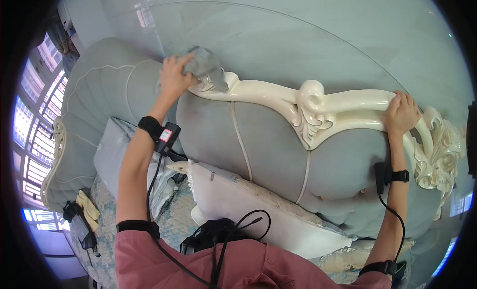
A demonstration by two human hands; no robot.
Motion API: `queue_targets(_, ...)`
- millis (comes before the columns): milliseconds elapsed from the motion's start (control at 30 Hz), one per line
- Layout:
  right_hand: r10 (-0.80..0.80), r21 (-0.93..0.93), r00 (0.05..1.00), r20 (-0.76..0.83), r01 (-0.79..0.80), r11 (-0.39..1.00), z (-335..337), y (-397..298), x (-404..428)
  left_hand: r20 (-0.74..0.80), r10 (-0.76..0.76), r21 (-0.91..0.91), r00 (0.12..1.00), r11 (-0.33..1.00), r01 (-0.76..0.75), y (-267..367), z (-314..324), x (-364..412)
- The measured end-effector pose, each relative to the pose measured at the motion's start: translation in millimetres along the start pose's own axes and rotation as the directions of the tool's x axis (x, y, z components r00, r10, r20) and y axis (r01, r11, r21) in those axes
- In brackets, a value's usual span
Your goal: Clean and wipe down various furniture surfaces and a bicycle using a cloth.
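A grey cloth, blurred at its edges, is in my left hand at the left end of a carved cream frame. Part of the cloth hangs over the scrolled carving there. My right hand grips the top rail of that frame farther right, near a large carved ornament; it holds no loose object. Below the frame is the grey padded backrest of a sofa, with pale piping running down it. Each of my wrists wears a strapped black device with a cable.
Pale cushions lean against the backrest, and a grey-white cushion rests at the left. The sofa's side section curves round there. A dark bag and a yellow cloth lie on the patterned seat. A glossy wall rises behind.
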State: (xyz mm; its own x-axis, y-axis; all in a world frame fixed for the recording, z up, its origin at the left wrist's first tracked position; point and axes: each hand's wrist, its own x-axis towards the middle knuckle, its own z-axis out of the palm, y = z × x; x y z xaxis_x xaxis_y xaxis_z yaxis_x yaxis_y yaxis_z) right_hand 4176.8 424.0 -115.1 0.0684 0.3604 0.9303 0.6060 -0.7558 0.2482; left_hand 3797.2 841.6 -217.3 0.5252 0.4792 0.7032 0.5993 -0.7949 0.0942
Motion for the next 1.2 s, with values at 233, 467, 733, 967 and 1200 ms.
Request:
queue_targets(233,-0.002,-0.045,0.997,0.079,0.006,0.999,7,6,-2,0.136,-0.092,-0.183,0.986,0.976,0.116,11,67,-27)
queue_targets(467,-0.049,0.022,0.992,0.113,0.047,0.999,1,1,1,0.308,-0.19,-0.132,0.932,0.962,0.24,-14,71,21)
queue_targets(733,-0.053,0.08,0.994,0.091,0.045,0.996,4,-2,-2,0.633,-0.327,0.188,0.702,0.944,0.27,7,105,85)
queue_targets(967,-0.057,0.042,0.996,0.067,0.055,0.998,4,2,2,0.476,-0.408,0.099,0.779,0.905,0.414,12,102,58)
queue_targets(1200,-0.01,0.035,1.0,0.024,0.01,0.999,0,-1,1,-0.004,-0.436,-0.261,0.9,0.869,0.42,15,95,-25)
